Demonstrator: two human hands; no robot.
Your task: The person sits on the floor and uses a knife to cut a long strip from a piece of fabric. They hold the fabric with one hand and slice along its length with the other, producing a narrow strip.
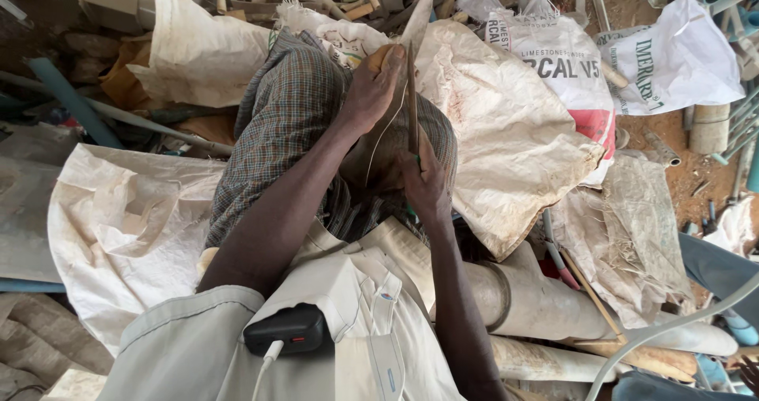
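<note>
While both hands work out over the raised knee, the thing to watch is the thin, dark brown wooden stick (412, 93), standing almost straight up and down in view, its long axis running from far to near. The left hand (371, 89) is clamped on the far end, fingers curled around the top of the stick along with what looks like a tan, rounded piece, though I cannot tell quite what that is. The right hand (427, 184) sits nearer, closed around the lower end, so the stick spans the gap between the two, directly ahead of the person's chest. A pale thin strand (385, 132) curves down just left of the stick, between the hands. Underneath is the checked grey-brown cloth (285, 124) over the knee. Worn white woven sacks (514, 124) lie heaped to the right and left, and a pale grey plastic pipe (545, 298) lies near on the right.
</note>
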